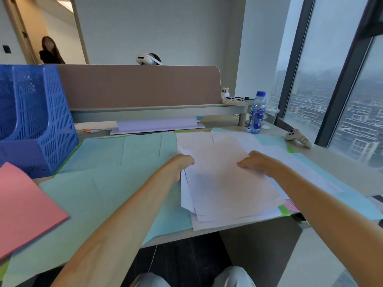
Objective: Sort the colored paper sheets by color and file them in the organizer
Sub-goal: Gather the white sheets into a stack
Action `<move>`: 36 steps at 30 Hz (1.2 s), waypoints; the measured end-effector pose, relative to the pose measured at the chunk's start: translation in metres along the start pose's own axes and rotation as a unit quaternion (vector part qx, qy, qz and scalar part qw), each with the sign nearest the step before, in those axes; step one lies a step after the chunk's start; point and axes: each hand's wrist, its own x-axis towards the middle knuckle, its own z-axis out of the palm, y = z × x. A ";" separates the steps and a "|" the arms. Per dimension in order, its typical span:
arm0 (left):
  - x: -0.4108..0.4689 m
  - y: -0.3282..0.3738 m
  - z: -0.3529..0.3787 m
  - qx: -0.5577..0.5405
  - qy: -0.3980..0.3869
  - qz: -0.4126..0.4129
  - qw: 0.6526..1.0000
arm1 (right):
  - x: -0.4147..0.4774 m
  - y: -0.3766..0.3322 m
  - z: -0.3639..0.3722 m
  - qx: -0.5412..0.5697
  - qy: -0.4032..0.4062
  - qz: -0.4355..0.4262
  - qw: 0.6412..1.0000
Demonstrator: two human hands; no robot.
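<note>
Pale paper stack (226, 183): L hand (180, 165) pinches left edge, R hand (256, 162) presses top.

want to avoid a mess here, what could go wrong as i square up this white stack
The white stack is fanned unevenly and reaches the desk edge, so sheets may slide off. A pink sheet and a green sheet poke out beneath its near right corner; lifting everything together could mix colours. The water bottle stands just behind the papers; a wide sweep might topple it.
</note>
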 end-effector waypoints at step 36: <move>0.140 0.022 -0.005 -0.056 0.065 0.011 0.996 | 0.118 0.032 -0.027 -0.112 0.175 -0.001 0.978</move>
